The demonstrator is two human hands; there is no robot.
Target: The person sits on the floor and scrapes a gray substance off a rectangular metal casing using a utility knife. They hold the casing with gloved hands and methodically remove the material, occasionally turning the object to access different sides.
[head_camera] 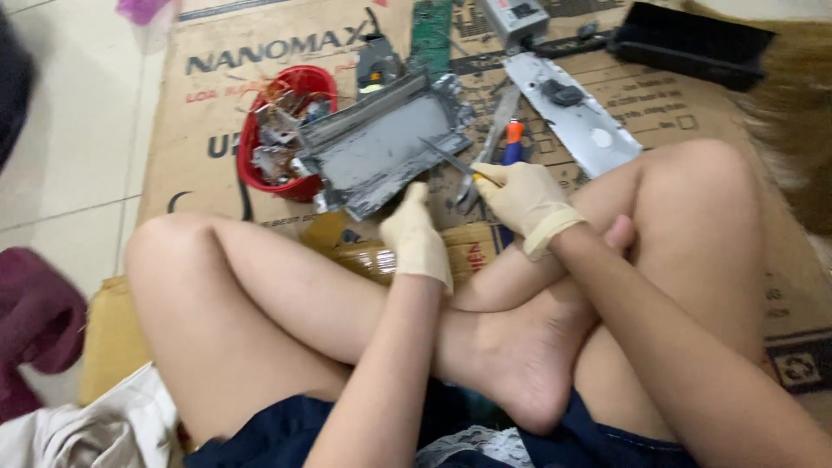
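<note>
A metal tray (381,147) lies on flattened cardboard (693,113), a bowl (282,130) of scrap touching its left side, a metal plate (576,113) to its right.

I see a red bowl (290,130) of metal scraps, green circuit board (431,35), black brush (689,43), maroon cloth (35,321), flattened cardboard (217,87) underneath.

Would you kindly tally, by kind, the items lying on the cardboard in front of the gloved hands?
Grey metal tray: 1
Red bowl of scrap: 1
Green circuit board: 1
Flat silver panel: 1
Black box: 1
Screwdriver in right hand: 1
Total: 6
</note>
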